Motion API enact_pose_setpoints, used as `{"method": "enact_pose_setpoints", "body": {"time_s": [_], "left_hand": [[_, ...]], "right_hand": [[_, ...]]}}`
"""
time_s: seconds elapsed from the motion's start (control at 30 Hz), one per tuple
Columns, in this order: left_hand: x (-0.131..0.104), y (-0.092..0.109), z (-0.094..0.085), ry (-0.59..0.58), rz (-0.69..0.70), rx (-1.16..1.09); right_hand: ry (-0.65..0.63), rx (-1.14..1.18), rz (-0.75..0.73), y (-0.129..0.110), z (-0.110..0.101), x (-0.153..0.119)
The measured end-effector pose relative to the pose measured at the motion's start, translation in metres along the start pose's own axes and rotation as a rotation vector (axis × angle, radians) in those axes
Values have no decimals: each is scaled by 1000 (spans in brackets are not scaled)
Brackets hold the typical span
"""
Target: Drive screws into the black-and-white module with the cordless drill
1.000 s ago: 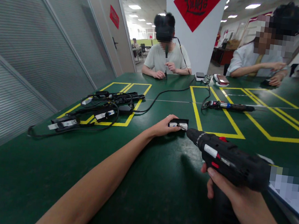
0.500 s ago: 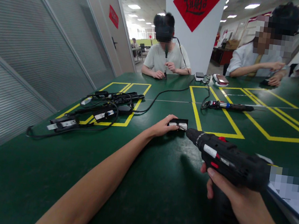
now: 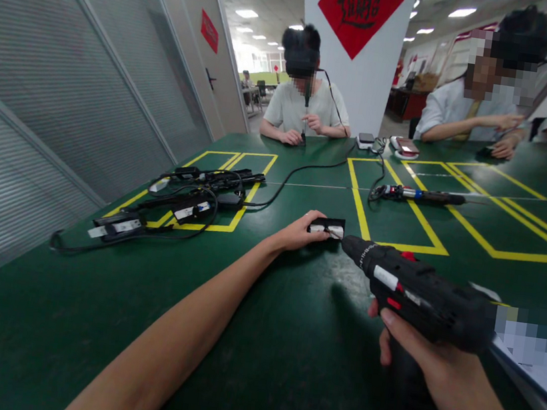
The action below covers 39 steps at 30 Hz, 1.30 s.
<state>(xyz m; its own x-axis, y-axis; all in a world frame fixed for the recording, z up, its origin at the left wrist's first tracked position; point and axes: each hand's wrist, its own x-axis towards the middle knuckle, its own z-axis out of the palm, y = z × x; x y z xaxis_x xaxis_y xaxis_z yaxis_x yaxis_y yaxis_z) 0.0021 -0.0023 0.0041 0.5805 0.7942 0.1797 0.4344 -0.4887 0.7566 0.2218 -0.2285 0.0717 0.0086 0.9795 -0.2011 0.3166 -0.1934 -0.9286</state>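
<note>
A black power drill [image 3: 423, 295] is in my right hand [image 3: 436, 351], whose fingers wrap round its handle. The drill points left, and its thin bit reaches a small black case with a white label [image 3: 335, 230] on the green table. Around the left end of that case, my left hand [image 3: 300, 231] is closed, holding it on the tabletop. Whether the bit tip touches the case is too small to tell.
Black adapters with cables [image 3: 192, 208] lie at the left inside yellow tape. A pen-shaped tool [image 3: 420, 195] rests beyond the drill. Papers [image 3: 536, 354] are at the right edge. Two people sit across the green table [image 3: 87, 315], another at far right.
</note>
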Motion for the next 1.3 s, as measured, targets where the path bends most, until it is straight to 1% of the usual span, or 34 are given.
{"method": "enact_pose_setpoints", "body": {"time_s": [0.17,0.47,0.63,0.77,0.83,0.93,1.0,1.17,1.3], "left_hand": [[-1,4,-1,-12,-12,2],[-2,7,-1,0,-5,14],[-2,6,-1,-10,2,12],[-1,5,0,-1,4,8],[-1,5,0,1,4,4],[0,5,0,0,3,5],[0,4,0,2,1,14],[-1,2,0,6,22,18],[-1,1,1,14,19,17]], "right_hand": [[-6,-34,2,3,-1,1],[-26,-81,11,4,-2,3],[-31,-48,27,5,-2,3],[-10,-91,23,5,-2,3],[-21,-101,12,4,-2,2],[12,-89,-10,1,-1,0],[32,-77,0,-2,0,0],[-25,-55,16,-1,0,2],[-20,-22,4,1,-1,2]]}}
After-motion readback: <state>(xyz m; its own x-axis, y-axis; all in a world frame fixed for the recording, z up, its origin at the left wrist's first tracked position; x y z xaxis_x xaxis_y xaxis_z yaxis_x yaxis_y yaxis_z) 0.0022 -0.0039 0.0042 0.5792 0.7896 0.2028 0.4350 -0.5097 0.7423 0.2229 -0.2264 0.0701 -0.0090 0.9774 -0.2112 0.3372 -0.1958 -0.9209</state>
